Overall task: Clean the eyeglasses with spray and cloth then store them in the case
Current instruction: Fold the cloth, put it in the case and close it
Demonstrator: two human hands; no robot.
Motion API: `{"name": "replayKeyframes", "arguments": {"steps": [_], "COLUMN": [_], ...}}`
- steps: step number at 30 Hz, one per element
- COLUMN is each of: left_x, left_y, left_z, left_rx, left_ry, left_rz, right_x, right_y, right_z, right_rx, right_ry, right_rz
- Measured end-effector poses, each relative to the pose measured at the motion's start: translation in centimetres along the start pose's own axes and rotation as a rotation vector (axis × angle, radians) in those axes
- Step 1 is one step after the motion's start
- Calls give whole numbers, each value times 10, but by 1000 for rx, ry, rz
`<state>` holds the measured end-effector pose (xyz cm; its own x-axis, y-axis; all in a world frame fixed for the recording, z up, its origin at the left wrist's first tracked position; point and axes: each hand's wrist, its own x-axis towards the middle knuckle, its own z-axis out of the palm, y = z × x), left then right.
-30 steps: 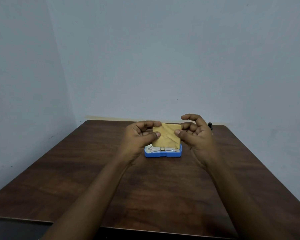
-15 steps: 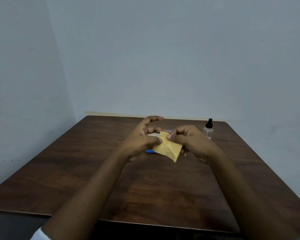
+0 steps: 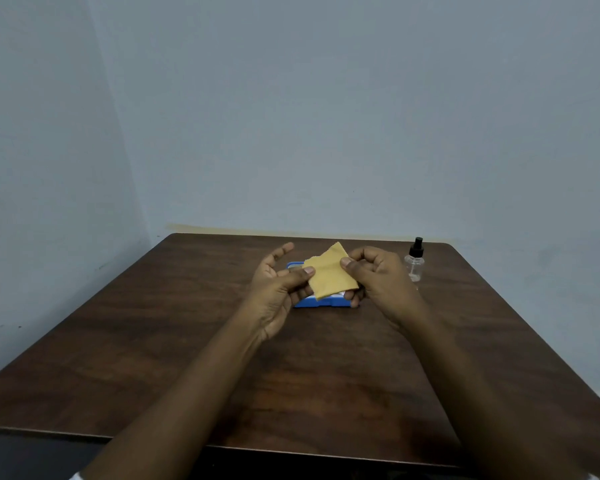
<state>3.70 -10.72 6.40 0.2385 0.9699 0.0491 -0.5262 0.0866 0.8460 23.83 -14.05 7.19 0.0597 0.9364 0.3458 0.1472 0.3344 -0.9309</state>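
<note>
A yellow cleaning cloth is held up between both hands above the middle of the table. My left hand pinches its left edge with thumb and fingers. My right hand pinches its right edge. Right behind and under the cloth lies a blue eyeglass case on the table, mostly hidden; something pale shows inside it, but I cannot make out the eyeglasses. A small clear spray bottle with a black nozzle stands upright to the right of my right hand.
The dark wooden table fills the lower view, its front edge close to me. Pale walls meet in a corner behind the table's far left.
The cloth has turned from hanging down to a flatter spread between my hands. My hands have shifted slightly apart, and the blue case shows again under the cloth.
</note>
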Motion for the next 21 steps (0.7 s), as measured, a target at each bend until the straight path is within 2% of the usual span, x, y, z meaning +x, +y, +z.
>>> {"name": "replayKeyframes", "arguments": {"steps": [4,12,21], "left_x": [-1,2,-4], "left_y": [-4,1,24], "left_z": [6,4,-5], "left_rx": [-58,125,387], "left_ry": [-29,-52,-201], "left_rz": [-19,134,320], "right_x": [-1,-4,-9], "right_y": [2,-6,-7], "right_z": [7,1,-7], "right_rx": [63,231,306], "right_ry": [29,-16,-146], "right_rz": [33,134,45]}}
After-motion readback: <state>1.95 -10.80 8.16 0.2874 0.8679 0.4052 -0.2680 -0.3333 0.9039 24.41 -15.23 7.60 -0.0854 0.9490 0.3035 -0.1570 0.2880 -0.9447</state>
